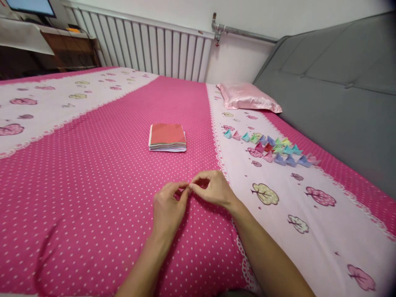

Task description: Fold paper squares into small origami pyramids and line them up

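1. 2 hands meet low over the pink dotted bedsheet [93,173]: the left hand [167,208] and right hand [213,189] pinch fingertips together on something too small to tell.
2. 1 stack of coloured paper [167,137] lies on the sheet beyond them, untouched.
3. Folded paper shapes [272,149] cluster further right, near a pink pillow [247,97].

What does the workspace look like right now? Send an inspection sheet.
Surface: bed sheet, pink with white dots and pale tree-print bands.
Work things: paper stack, red sheet on top; tiny item, too small to identify.
Clutter: folded paper pieces in rows on the pale band; pink pillow.
Hands: left hand and right hand, fingertips meeting, pinching the tiny item.
Cables: nothing seen.
Surroundings: radiator, grey headboard, screen.
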Action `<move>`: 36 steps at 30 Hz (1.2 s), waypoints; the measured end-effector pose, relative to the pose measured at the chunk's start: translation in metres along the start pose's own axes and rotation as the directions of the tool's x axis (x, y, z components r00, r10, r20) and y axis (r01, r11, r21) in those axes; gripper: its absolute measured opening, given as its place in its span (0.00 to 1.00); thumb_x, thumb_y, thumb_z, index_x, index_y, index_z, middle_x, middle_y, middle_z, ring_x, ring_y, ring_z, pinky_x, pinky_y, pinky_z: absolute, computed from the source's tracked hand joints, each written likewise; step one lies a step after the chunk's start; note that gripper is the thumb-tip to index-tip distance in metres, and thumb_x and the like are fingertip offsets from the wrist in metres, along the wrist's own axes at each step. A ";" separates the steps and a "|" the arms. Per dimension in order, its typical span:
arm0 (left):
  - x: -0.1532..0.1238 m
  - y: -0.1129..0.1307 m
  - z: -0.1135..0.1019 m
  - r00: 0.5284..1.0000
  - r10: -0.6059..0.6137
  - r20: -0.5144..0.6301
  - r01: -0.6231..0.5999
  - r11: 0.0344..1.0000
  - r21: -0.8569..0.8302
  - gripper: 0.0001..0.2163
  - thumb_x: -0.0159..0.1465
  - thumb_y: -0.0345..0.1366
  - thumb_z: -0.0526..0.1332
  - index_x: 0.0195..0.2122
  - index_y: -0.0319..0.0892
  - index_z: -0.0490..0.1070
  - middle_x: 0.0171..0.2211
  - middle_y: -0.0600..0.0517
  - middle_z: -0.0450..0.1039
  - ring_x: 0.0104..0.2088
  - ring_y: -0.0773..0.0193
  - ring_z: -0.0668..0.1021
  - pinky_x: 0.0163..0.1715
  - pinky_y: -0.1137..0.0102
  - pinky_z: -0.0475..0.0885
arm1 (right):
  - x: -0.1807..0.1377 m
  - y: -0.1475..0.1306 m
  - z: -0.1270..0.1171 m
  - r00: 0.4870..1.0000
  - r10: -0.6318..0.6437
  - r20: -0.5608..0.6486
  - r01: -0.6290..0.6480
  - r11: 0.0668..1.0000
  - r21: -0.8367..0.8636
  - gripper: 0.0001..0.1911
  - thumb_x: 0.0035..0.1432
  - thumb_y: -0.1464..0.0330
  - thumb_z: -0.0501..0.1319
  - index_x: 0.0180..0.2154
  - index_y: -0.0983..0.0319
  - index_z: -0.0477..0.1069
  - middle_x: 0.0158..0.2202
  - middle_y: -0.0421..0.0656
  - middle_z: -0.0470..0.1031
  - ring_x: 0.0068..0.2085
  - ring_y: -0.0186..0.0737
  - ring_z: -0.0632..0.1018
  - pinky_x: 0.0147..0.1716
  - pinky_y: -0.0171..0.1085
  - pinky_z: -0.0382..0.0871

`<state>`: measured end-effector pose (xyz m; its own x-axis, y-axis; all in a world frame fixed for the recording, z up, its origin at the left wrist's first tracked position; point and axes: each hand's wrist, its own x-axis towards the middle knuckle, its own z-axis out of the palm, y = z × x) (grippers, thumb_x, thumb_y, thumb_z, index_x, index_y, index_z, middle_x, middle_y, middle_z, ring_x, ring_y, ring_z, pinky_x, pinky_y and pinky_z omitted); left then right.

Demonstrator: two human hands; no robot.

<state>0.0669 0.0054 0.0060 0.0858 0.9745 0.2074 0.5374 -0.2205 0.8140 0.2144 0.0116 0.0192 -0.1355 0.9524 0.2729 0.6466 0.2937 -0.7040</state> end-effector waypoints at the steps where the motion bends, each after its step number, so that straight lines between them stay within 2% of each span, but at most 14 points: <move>1: 0.000 0.000 0.000 1.000 0.000 0.003 0.000 1.000 -0.006 0.10 0.56 0.40 0.57 0.33 0.44 0.74 0.28 0.52 0.75 0.24 0.67 0.74 0.27 0.71 0.70 | 0.000 0.000 0.000 1.000 -0.003 -0.002 0.003 1.000 -0.004 0.07 0.49 0.69 0.59 0.27 0.61 0.76 0.26 0.41 0.77 0.28 0.34 0.76 0.30 0.33 0.68; 9: -0.001 0.000 0.000 1.000 0.001 0.002 -0.001 1.000 0.005 0.09 0.55 0.39 0.57 0.32 0.43 0.75 0.27 0.52 0.75 0.24 0.68 0.74 0.28 0.71 0.71 | 0.000 0.001 0.001 1.000 0.010 -0.004 -0.010 1.000 -0.028 0.07 0.48 0.69 0.58 0.27 0.62 0.75 0.25 0.40 0.77 0.26 0.34 0.76 0.29 0.31 0.68; 17: 0.000 -0.004 0.002 0.998 -0.063 -0.031 0.063 0.998 0.011 0.10 0.55 0.41 0.57 0.32 0.43 0.74 0.29 0.51 0.77 0.25 0.66 0.76 0.29 0.70 0.71 | 0.001 0.005 0.003 0.997 0.083 -0.007 -0.083 0.996 -0.043 0.07 0.46 0.70 0.58 0.26 0.62 0.75 0.24 0.41 0.77 0.25 0.35 0.76 0.28 0.33 0.69; 26: 0.000 -0.002 0.000 1.000 -0.026 0.000 0.026 0.999 -0.018 0.10 0.55 0.40 0.56 0.33 0.44 0.75 0.30 0.51 0.77 0.27 0.65 0.76 0.31 0.68 0.72 | 0.001 0.003 0.003 1.000 0.006 -0.008 -0.005 0.993 0.115 0.07 0.49 0.70 0.58 0.28 0.63 0.74 0.27 0.42 0.77 0.29 0.34 0.77 0.31 0.32 0.69; 36: 0.000 -0.002 -0.001 0.995 -0.100 -0.016 0.100 0.994 -0.039 0.10 0.55 0.40 0.57 0.32 0.43 0.74 0.31 0.51 0.77 0.28 0.64 0.77 0.33 0.68 0.72 | 0.001 0.008 0.005 0.997 0.073 -0.016 -0.073 0.997 -0.025 0.05 0.48 0.71 0.58 0.26 0.63 0.73 0.25 0.41 0.76 0.26 0.34 0.75 0.28 0.32 0.67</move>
<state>0.0646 0.0063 0.0048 0.0184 0.9909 0.1332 0.5098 -0.1239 0.8514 0.2154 0.0158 0.0103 -0.0758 0.9698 0.2317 0.6730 0.2212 -0.7058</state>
